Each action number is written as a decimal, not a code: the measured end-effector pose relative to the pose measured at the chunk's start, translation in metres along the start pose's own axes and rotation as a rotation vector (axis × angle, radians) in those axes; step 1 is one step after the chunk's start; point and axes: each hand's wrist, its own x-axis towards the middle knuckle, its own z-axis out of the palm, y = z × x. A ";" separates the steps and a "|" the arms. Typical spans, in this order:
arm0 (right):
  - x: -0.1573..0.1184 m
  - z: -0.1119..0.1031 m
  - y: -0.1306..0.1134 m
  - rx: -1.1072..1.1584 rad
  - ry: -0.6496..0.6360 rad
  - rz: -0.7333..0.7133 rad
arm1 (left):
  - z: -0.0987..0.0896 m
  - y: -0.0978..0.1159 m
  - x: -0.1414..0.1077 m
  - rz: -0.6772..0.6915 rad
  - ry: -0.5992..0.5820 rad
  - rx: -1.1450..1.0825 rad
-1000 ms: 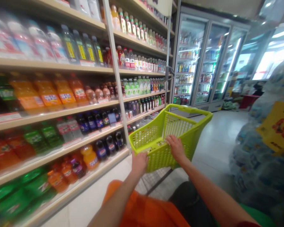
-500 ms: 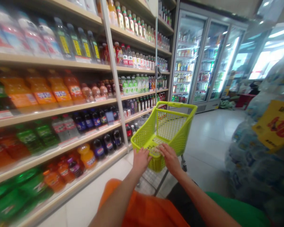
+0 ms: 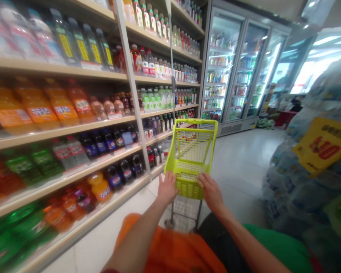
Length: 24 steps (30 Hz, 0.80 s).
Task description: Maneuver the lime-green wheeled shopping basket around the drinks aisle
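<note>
A lime-green plastic shopping cart (image 3: 195, 153) on a metal frame stands right in front of me. Its near end faces me, and a wire rack shows low on the frame. My left hand (image 3: 167, 187) rests against the near left corner of the basket, fingers apart and pointing forward. At the near right corner, my right hand (image 3: 212, 190) has its fingers bent over the rim; their tips are partly hidden. Both forearms stretch forward over an orange garment (image 3: 170, 246).
Shelves of bottled drinks (image 3: 74, 125) run along my left. Glass-door fridges (image 3: 235, 68) stand at the far end. On the right rises a stack of plastic-wrapped bottles (image 3: 284, 167) with a yellow price sign (image 3: 324, 144). Pale floor tiles (image 3: 238, 155) lie between.
The cart has turned from an angled position to nearly straight ahead, its far end swinging left. My right hand has moved right, to the basket's corner. The view has shifted slightly.
</note>
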 end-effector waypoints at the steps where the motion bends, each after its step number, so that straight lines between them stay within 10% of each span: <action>1: -0.005 -0.001 -0.004 -0.006 0.011 -0.011 | -0.001 0.002 0.000 0.011 -0.005 -0.003; 8: -0.009 -0.003 0.004 -0.081 0.061 0.093 | -0.004 0.000 -0.001 0.030 -0.024 -0.013; 16: 0.008 0.026 -0.047 0.059 -0.022 -0.029 | -0.012 0.007 0.000 0.061 -0.060 -0.073; 24: 0.015 -0.011 -0.034 0.346 0.034 0.091 | -0.020 0.038 0.016 -0.008 0.045 -0.685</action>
